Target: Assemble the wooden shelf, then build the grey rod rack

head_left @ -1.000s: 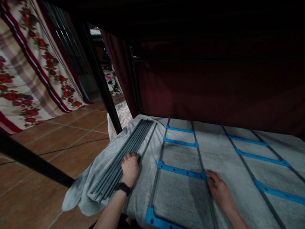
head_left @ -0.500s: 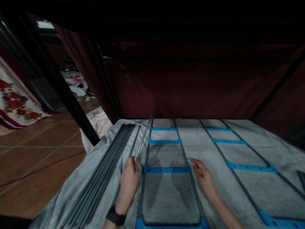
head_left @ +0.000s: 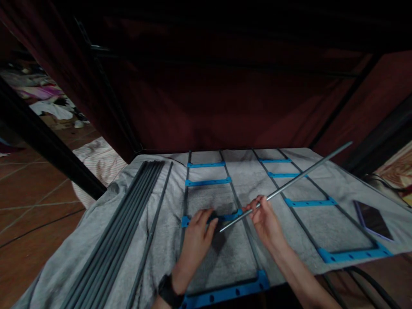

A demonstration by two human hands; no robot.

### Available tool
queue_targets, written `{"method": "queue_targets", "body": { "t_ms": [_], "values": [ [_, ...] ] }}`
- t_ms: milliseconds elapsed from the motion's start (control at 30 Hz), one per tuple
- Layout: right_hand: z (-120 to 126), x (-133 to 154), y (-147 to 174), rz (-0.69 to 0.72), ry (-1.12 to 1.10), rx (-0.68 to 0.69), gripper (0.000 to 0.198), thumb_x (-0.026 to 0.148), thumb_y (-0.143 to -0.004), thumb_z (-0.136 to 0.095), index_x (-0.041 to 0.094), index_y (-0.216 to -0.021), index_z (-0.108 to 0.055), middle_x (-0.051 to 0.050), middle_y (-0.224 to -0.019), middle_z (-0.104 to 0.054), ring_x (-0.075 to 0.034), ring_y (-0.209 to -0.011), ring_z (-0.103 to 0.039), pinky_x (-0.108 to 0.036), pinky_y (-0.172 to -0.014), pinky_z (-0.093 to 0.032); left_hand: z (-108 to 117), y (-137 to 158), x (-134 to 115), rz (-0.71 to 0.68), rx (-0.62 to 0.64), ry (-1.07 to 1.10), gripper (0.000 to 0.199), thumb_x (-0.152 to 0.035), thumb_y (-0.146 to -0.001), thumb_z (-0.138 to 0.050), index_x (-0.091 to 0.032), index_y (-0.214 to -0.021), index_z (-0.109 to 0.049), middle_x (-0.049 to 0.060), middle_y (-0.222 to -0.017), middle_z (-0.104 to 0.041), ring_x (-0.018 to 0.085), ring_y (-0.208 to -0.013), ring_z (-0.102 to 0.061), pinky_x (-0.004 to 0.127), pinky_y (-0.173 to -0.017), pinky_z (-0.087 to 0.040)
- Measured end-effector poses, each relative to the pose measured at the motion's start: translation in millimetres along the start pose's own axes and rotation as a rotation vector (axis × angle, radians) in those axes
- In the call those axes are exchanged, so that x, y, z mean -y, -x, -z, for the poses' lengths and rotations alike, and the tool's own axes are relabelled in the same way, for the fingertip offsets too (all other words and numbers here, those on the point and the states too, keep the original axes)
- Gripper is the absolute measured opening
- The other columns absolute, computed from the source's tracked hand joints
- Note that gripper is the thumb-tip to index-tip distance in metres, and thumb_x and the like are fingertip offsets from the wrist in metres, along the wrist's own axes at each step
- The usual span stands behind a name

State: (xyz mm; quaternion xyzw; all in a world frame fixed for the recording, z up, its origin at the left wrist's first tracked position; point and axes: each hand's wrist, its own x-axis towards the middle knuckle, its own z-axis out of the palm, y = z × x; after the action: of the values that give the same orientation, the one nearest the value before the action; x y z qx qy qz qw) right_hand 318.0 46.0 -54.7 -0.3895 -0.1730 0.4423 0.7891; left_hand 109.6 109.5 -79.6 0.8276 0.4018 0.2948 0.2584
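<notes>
A thin silver metal rod (head_left: 299,177) slants across the view, its near end low over the left frame and its far end raised to the upper right. My right hand (head_left: 265,221) pinches it close to the near end. My left hand (head_left: 198,234), with a dark wristband, is open, thumb and fingers apart beside the rod's near tip. Its fingers partly cover a blue crossbar (head_left: 231,216) of the left ladder-like frame; whether they touch it I cannot tell. Grey tubes (head_left: 250,244) form that frame's sides, and a blue bar (head_left: 225,296) spans its near end.
To the right lies a second frame of grey tubes and blue crossbars (head_left: 310,202), with a phone (head_left: 373,219) beyond it. Several grey tubes (head_left: 119,227) lie bundled at left, and a single tube (head_left: 156,223) lies beside them. Grey cloth (head_left: 174,201) covers the surface; a dark post (head_left: 61,146) stands left.
The silver rod has passed from my left hand to my right and swung over to the right. My left hand has opened and moved over the left frame. The view has shifted right.
</notes>
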Motion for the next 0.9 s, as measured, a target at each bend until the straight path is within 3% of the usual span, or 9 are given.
{"method": "queue_targets", "body": {
  "t_ms": [33, 100, 167, 233, 433, 567, 700, 900],
  "values": [
    [-1, 15, -14, 0.091, -0.003, -0.028, 0.033, 0.054, -0.079, -0.075, 0.026, -0.084, -0.056, 0.007, -0.064, -0.053, -0.011, -0.06, -0.056, -0.027, -0.065, -0.054, 5, -6, 10, 0.069, -0.054, -0.032, 0.036, -0.032, -0.101, -0.042, -0.021, -0.131, -0.059, 0.01, -0.126, -0.065, 0.022, -0.119, -0.06, 0.038, -0.106, -0.047],
    [-4, 42, -41, 0.267, 0.024, -0.079, 0.037, 0.054, -0.081, -0.071, 0.024, -0.076, -0.05, 0.01, -0.055, -0.038, -0.007, -0.045, -0.038, -0.018, -0.045, -0.039, 9, -14, 29, 0.169, -0.047, -0.147, 0.038, -0.03, -0.1, -0.044, -0.015, -0.131, -0.059, 0.013, -0.125, -0.064, 0.025, -0.117, -0.06, 0.041, -0.106, -0.046],
    [-11, 61, -64, 0.344, 0.078, -0.11, 0.043, 0.052, -0.083, -0.068, 0.023, -0.067, -0.041, 0.012, -0.05, -0.026, -0.005, -0.039, -0.021, -0.017, -0.036, -0.024, 6, -16, 42, 0.192, 0.064, -0.24, 0.039, -0.03, -0.098, -0.048, -0.014, -0.131, -0.059, 0.014, -0.125, -0.063, 0.027, -0.116, -0.06, 0.042, -0.105, -0.045],
    [-21, 69, -81, 0.357, 0.118, -0.104, 0.045, 0.048, -0.084, -0.065, 0.023, -0.062, -0.034, 0.012, -0.048, -0.02, -0.005, -0.038, -0.014, -0.018, -0.034, -0.017, 0, -15, 45, 0.156, 0.183, -0.289, 0.039, -0.031, -0.096, -0.053, -0.017, -0.132, -0.059, 0.012, -0.131, -0.062, 0.027, -0.121, -0.058, 0.042, -0.106, -0.044],
    [-55, 49, -109, 0.359, 0.192, -0.054, 0.051, 0.058, -0.082, -0.064, 0.024, -0.06, -0.032, 0.012, -0.046, -0.023, -0.004, -0.036, -0.016, -0.019, -0.035, -0.015, -12, -16, 40, 0.037, 0.347, -0.388, 0.032, -0.024, -0.096, -0.05, -0.019, -0.126, -0.063, 0.01, -0.132, -0.063, 0.027, -0.123, -0.057, 0.045, -0.108, -0.04],
    [-62, 32, -111, 0.32, 0.3, -0.021, 0.054, 0.06, -0.078, -0.067, 0.024, -0.057, -0.031, 0.012, -0.045, -0.023, -0.004, -0.036, -0.019, -0.019, -0.035, -0.015, -14, -23, 44, 0.006, 0.379, -0.404, 0.029, -0.02, -0.097, -0.047, -0.018, -0.12, -0.065, 0.01, -0.127, -0.064, 0.026, -0.122, -0.056, 0.042, -0.106, -0.042],
    [-61, 27, -114, 0.366, 0.318, 0.002, 0.053, 0.055, -0.076, -0.07, 0.024, -0.055, -0.032, 0.011, -0.045, -0.025, -0.004, -0.037, -0.021, -0.019, -0.035, -0.016, -16, -25, 49, -0.005, 0.391, -0.415, 0.03, -0.022, -0.098, -0.045, -0.022, -0.118, -0.066, 0.007, -0.124, -0.065, 0.025, -0.12, -0.057, 0.041, -0.106, -0.043],
    [-74, 21, -151, 0.464, 0.313, -0.035, 0.052, 0.055, -0.076, -0.067, 0.025, -0.054, -0.031, 0.01, -0.045, -0.025, -0.005, -0.038, -0.022, -0.02, -0.036, -0.018, -19, -24, 50, 0.023, 0.37, -0.39, 0.031, -0.025, -0.099, -0.044, -0.024, -0.121, -0.066, 0.007, -0.131, -0.063, 0.026, -0.124, -0.056, 0.046, -0.109, -0.042]
  ]
}}
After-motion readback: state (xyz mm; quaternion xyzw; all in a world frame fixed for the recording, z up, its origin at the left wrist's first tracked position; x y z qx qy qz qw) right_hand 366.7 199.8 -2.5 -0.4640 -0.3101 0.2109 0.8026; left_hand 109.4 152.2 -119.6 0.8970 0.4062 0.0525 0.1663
